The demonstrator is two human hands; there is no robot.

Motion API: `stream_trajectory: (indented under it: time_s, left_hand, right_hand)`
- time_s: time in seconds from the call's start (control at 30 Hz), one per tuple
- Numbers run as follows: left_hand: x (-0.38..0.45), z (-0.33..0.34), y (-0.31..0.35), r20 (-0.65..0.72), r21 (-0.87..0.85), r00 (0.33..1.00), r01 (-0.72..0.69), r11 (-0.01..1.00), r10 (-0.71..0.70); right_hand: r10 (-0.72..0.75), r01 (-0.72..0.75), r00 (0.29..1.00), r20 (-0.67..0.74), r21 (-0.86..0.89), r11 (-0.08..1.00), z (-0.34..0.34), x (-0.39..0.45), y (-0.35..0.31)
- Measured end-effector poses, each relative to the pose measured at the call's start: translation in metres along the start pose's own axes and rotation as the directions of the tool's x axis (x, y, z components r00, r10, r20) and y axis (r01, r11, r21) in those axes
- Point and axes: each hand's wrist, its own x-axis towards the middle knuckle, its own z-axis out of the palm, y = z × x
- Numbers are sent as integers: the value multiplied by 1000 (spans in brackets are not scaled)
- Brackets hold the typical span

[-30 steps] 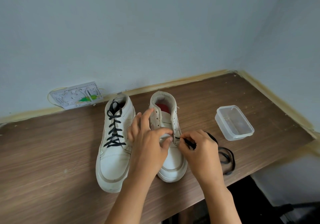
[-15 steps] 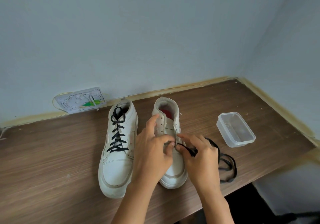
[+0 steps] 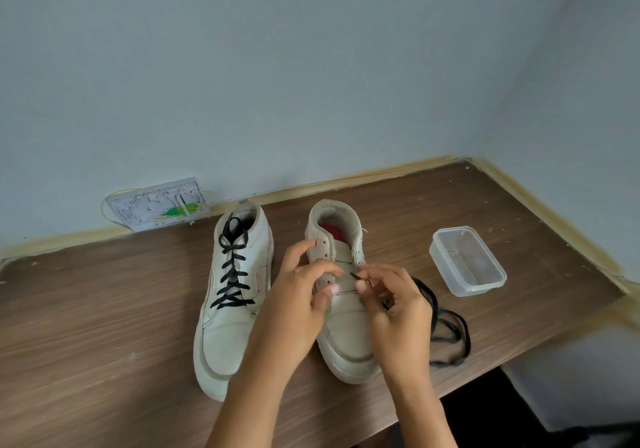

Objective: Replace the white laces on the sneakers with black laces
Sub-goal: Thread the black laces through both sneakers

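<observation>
We are looking down at two bare forearms reaching over the near edge of the wooden bench (image 3: 104, 343). The left hand (image 3: 298, 309) is curling over the unlaced sneaker (image 3: 346, 330), thumb and fingers bent against the left eyelet flap, index finger lifting toward the collar; whether it is truly pinching the flap we cannot tell. The right hand (image 3: 398, 312) is pinching the black lace (image 3: 446, 323) near its tip, and that stiff dark tip is poking out just above the fingers, right beside the right-hand row of eyelets.

The rest of the lace is trailing off behind the right hand, lying in loose flat loops on the bench to the right of the shoe. The unlaced sneaker is standing upright, toe toward us, a cream high-top with a smooth leather-like upper, stitched toe cap, thick pale sole and a red insole showing inside the padded collar.

Just to its left the laced sneaker (image 3: 228, 309) is sitting parallel, its black lacing criss-crossing up the tongue and ending in a loose loop at the top.

Further right, a clear plastic container (image 3: 465, 260), rectangular with rounded corners, is resting well apart from the shoes. At the back, a white moulded plate (image 3: 157, 203) with a green patch and thin yellow wires is leaning against the pale blue wall (image 3: 311, 67).
</observation>
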Motion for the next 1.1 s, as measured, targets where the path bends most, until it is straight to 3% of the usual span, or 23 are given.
stream_trajectory:
  time_s: [0.13,0.27,0.4,0.47,0.63,0.73,0.87,0.97,1.1]
  left_hand:
    - [2,-10,-9,51,-7,997,57,998,-56]
    - [-2,-11,-10,45,-5,996,76,997,-76]
    - [-7,-4,-3,166,-165,977,158,973,-131]
    - [-8,1,4,168,-104,973,179,978,-160]
    - [-8,5,14,113,6,975,190,982,-190]
    - [-9,5,10,97,-49,982,170,984,-165]
    - [-10,2,0,-40,-172,992,115,978,-124]
    - [-10,1,5,-128,-241,962,205,949,-240]
    - [-7,4,9,-101,-232,951,263,936,-293]
  right_hand:
    - [129,-140,990,56,294,946,-5,-3,-11]
    - [168,-194,980,103,367,910,-3,-5,-19]
    - [92,-105,992,92,149,983,-5,-3,-13]
    - [50,-59,996,70,128,990,-7,-3,-12]
    - [-35,51,998,-47,384,922,-12,-5,-31]
    - [-19,58,996,-88,467,882,-15,-4,-40]
    - [-23,10,997,68,182,983,-19,3,-25]
    - [-38,46,985,170,-43,998,-16,2,-13]
    - [-54,84,977,205,-144,986,-17,3,-11]
